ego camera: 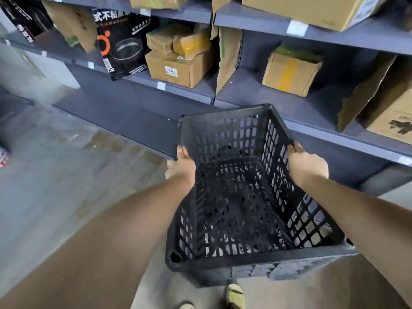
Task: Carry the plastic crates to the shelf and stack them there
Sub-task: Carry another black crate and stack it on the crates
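While facing shelf (245,93) at 12 o'clock, hold plastic crate (234,197) off the floor: left hand (184,162) at 9 o'clock wall, right hand (306,165) at 3 o'clock, fingers (295,147) curled round opposite rims for balance.

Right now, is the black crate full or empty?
Empty. Inside the black crate only its bare slotted floor shows.

One wide-angle head-worn view, forward and steeply down, near the shelf (245,94), over the floor (55,186).
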